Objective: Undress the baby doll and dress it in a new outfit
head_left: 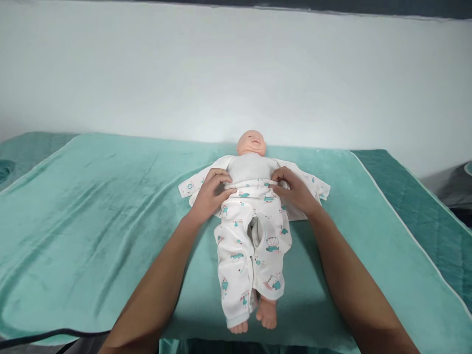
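Observation:
A baby doll (251, 143) lies on its back on a teal blanket (92, 206), head towards the wall and bare feet towards me. It wears white printed trousers (250, 246), and an open white printed top (317, 189) is spread out under it. My left hand (211, 194) grips the trouser waistband at the doll's left side as I see it. At the other side of the waist, my right hand (293, 191) pinches the same waistband. The fingers of both hands are curled round the fabric.
The blanket covers a darker quilted teal bed (424, 211) that stands against a white wall (236, 73). A dark cable (44, 335) runs along the near left edge. Bare blanket lies to the left and right of the doll.

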### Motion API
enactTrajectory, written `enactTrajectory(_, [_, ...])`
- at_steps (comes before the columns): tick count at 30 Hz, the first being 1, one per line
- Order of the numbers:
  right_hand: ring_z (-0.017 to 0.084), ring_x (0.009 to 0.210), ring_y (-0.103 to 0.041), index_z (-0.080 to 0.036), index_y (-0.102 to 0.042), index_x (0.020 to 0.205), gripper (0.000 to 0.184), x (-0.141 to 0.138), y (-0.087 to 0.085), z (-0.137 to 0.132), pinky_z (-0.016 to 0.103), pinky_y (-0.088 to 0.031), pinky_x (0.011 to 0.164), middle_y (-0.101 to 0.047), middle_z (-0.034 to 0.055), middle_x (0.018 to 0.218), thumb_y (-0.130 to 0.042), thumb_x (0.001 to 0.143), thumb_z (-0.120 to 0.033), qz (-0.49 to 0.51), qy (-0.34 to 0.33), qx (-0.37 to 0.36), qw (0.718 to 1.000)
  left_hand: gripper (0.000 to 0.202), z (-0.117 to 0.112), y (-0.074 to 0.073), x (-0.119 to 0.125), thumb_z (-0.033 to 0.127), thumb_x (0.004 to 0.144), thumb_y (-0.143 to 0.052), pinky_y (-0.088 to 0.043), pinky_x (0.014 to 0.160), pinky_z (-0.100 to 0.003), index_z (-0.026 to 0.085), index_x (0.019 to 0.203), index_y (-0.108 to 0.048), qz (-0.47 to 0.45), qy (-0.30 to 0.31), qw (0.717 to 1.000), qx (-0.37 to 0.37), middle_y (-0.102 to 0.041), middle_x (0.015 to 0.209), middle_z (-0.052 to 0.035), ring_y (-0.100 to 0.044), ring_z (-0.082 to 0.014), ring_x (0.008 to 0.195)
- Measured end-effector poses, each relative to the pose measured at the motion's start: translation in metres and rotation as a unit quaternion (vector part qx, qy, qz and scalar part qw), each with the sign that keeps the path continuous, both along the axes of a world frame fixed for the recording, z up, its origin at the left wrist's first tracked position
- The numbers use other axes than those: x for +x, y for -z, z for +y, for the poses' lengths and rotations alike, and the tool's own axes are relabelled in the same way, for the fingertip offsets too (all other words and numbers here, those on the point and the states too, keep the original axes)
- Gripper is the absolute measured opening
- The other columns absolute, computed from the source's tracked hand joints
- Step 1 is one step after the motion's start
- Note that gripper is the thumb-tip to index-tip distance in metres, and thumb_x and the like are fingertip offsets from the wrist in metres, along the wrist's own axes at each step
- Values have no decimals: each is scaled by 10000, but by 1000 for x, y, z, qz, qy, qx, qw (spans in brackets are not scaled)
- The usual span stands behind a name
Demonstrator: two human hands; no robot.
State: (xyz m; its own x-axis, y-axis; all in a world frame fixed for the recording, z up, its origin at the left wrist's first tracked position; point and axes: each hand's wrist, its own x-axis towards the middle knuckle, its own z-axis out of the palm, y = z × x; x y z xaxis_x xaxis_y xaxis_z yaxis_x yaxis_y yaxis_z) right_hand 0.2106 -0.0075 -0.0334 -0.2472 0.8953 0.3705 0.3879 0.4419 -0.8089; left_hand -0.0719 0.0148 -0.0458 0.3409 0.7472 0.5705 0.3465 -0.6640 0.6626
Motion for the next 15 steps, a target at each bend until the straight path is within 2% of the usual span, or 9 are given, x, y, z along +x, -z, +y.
enactTrajectory(3, [177, 884, -492, -244, -566, 910, 114, -1, -5, 3, 318, -419, 756, -527, 23, 983, -652, 852, -292, -1, -41, -4, 999, 242, -6, -5, 5, 362, 863, -701, -430, 1036, -372, 246, 1063, -629, 23, 20, 999, -17, -534, 1147, -60, -530, -207, 1161])
enactTrajectory(7, [170, 871, -488, -239, -554, 884, 130, -4, -6, 2, 308, -401, 730, -517, 19, 975, -668, 847, -290, 23, -36, 0, 999, 210, -7, -13, 13, 376, 854, -701, -428, 1008, -340, 229, 984, -628, 37, 11, 995, -89, -512, 1105, -48, -525, -198, 1118])
enactTrajectory(12, [160, 837, -480, -240, -567, 947, 189, -8, -3, 1, 297, -398, 726, -536, 8, 961, -693, 836, -326, 33, -8, -35, 999, 163, -2, -26, 14, 354, 914, -581, -441, 813, -290, 207, 845, -569, 49, 39, 990, -130, -553, 1001, -39, -534, -170, 918])
enactTrajectory(15, [172, 882, -483, -246, -597, 1007, 252, -17, -10, 3, 307, -408, 748, -530, 26, 1033, -711, 828, -381, 17, -15, -18, 1000, 172, 2, -35, 15, 335, 940, -510, -403, 707, -279, 211, 826, -547, 67, 17, 991, -119, -569, 858, -14, -516, -160, 787])
